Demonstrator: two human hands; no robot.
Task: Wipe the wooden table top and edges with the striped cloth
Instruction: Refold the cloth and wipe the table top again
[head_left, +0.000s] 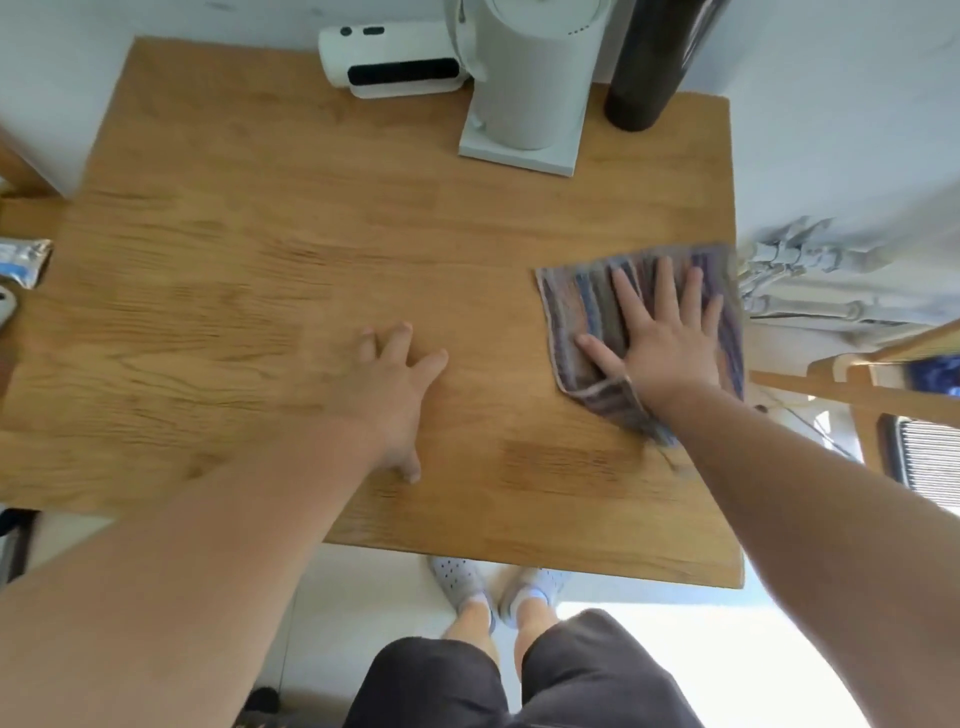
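Observation:
The wooden table (260, 291) fills most of the view. A striped cloth (582, 306) in blue, grey and brown lies flat near the table's right edge. My right hand (665, 332) presses down on it, palm flat and fingers spread. My left hand (395, 384) rests on the bare wood near the table's middle, fingers apart, holding nothing. The cloth's near corner is folded and trails beside my right wrist.
At the back of the table stand a white kettle-like appliance (524, 88) on a base, a white handheld device (389, 60) lying down, and a dark cylinder (649, 62). A wooden chair (872, 395) stands to the right. A foil packet (23, 260) sits left.

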